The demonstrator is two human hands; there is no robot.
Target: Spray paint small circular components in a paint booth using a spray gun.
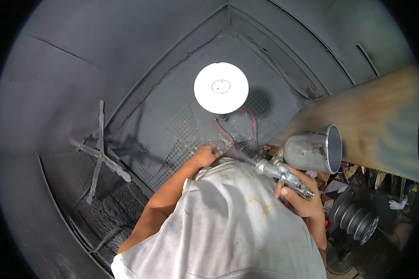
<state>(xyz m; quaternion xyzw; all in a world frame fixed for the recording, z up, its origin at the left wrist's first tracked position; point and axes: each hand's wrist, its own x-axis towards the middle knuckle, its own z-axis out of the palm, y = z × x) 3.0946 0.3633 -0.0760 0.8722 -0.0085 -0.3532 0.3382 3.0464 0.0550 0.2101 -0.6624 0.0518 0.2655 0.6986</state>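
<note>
— Two things matter most, so start big: what surrounds them?

— Grey-coated booth walls (79, 69) close in all round, dusted with dried overspray, and a cross of taped strips (99, 156) sticks to the left panel. A brown board (377, 121) leans in from the right.

— And the white thing in the middle?

— That's a round white disc (221, 88), flat and smooth, with a small oval mark at its centre. It sits raised above the booth floor, well ahead of the person, and throws a dark shadow just to its right. Red wires (226, 132) trail from under it toward the person. I'd judge it light and rigid, with a face that would smudge easily; the rim looks like the safest place to hold it.

— Next size down?

— The spray gun (284, 174), bare metal, with an open silver cup (314, 149) on top. The cup makes it top-heavy, I'd guess, and the metal looks slick, so the grip below the body is where to take it.

— The hands?

— The right hand (300, 197) is wrapped around the gun's grip, fingers closed on it, holding it close to the chest. The left hand (207, 155) reaches forward and down to the wires' near ends; its fingers curl there, but I can't tell whether they pinch anything.

— Anything smaller?

— A black grooved pulley (358, 221) among clutter at lower right.
</note>
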